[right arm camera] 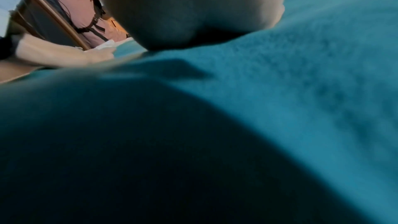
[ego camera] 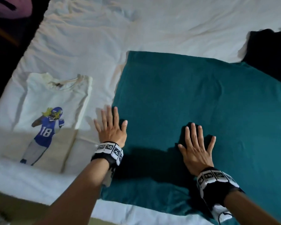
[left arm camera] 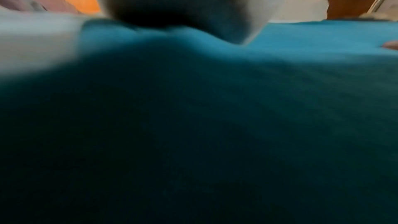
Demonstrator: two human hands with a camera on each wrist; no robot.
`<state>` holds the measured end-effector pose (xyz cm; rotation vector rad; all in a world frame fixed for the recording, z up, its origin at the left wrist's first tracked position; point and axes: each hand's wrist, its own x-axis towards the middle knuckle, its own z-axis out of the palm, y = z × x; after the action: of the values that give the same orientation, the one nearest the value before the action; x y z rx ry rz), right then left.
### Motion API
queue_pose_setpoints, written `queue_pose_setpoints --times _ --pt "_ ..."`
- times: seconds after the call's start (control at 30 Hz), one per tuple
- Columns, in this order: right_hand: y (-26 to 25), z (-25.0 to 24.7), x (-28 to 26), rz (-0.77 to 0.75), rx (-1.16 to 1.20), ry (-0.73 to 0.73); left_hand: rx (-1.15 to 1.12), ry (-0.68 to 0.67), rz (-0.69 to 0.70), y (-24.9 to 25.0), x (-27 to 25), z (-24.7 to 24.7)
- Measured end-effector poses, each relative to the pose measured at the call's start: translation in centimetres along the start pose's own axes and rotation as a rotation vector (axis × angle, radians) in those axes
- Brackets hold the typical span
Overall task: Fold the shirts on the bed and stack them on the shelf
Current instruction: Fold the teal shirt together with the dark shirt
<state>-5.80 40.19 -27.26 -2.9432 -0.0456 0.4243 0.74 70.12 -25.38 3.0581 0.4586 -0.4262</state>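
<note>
A teal shirt [ego camera: 193,101] lies spread flat on the white bed [ego camera: 136,26], folded into a long panel. My left hand [ego camera: 111,125] lies flat with fingers spread on the shirt's left edge, partly on the sheet. Farther right, my right hand [ego camera: 195,148] presses flat on the teal cloth near its front. A white shirt [ego camera: 55,101] with a blue football-player print lies folded to the left. In both wrist views the teal cloth [left arm camera: 215,108] [right arm camera: 280,91] fills the frame under a blurred palm.
A dark garment [ego camera: 269,52] lies at the bed's right edge. Left of the bed there is a dark gap with a pink object [ego camera: 10,7] at the top corner. The bed's front edge [ego camera: 23,189] runs just below the white shirt.
</note>
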Motion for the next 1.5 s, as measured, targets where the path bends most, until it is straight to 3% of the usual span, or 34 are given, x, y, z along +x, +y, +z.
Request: queue_pose_setpoints --times 0.07,0.2,0.27,0.37,0.47,0.53,0.6,0.7,0.83,0.9,1.0,1.07,1.1,1.13,1.2,1.27,1.3,1.33,1.47,1.5 --pt "-0.5 0.1 -0.8 0.020 0.002 -0.007 -0.064 0.022 -0.060 1.0 -1.1 -0.8" --pt "-0.7 0.5 -3.2 0.034 0.017 -0.032 -0.171 0.088 0.309 9.6 -9.1 1.1" --pt "-0.4 0.5 -4.3 0.034 0.030 -0.051 -0.157 0.024 0.373 10.3 -12.9 2.8" --pt "0.1 0.6 -5.7 0.036 0.031 -0.079 -0.051 0.014 0.287 2.8 -13.9 4.3" --pt "0.3 0.3 -6.8 0.051 0.060 -0.103 0.026 0.091 0.035 -6.6 -13.5 3.6" --pt "0.1 -0.1 -7.4 0.054 0.093 -0.127 -0.018 0.093 -0.102 -8.0 -14.1 2.6" --pt "0.2 -0.5 -8.1 0.082 0.138 -0.144 -0.089 0.084 -0.021 -4.2 -15.6 2.1" --pt "2.3 -1.2 -9.7 0.202 0.178 -0.132 -0.179 0.019 0.282 6.3 -19.0 2.6" --pt "10.7 -1.9 -12.9 0.437 0.158 -0.139 -0.211 -0.090 0.548 19.2 -24.1 4.2" --pt "16.8 -2.4 -15.4 0.581 0.141 -0.138 -0.156 -0.125 0.631 21.4 -25.7 4.7" --pt "25.5 -3.3 -19.7 0.906 0.218 -0.138 -0.084 -0.159 0.641 20.9 -26.3 5.4" --pt "28.3 -3.8 -21.7 1.104 0.252 -0.120 -0.055 -0.160 0.627 20.4 -26.6 5.4" --pt "28.4 -3.8 -22.1 1.123 0.248 -0.077 -0.051 -0.162 0.614 20.7 -26.8 5.4" --pt "27.6 -3.7 -22.2 1.063 0.232 -0.028 -0.051 -0.171 0.601 21.2 -27.1 5.3" --pt "23.9 -3.2 -22.0 0.758 0.208 0.033 -0.058 -0.184 0.606 22.5 -28.0 5.3" --pt "19.7 -1.9 -22.2 0.423 0.197 0.010 -0.052 -0.177 0.648 23.1 -28.7 5.5" --pt "18.5 -1.2 -22.6 0.336 0.172 -0.012 -0.040 -0.165 0.663 23.0 -28.8 5.6" --pt "18.3 -0.6 -23.2 0.334 0.157 -0.026 -0.029 -0.148 0.663 22.7 -28.7 5.7" --pt "21.1 -0.1 -25.8 0.614 0.219 0.004 -0.002 -0.110 0.550 20.9 -27.8 5.4" --pt "20.9 -0.3 -26.2 0.579 0.235 -0.005 -0.013 -0.122 0.563 20.8 -27.9 5.1"
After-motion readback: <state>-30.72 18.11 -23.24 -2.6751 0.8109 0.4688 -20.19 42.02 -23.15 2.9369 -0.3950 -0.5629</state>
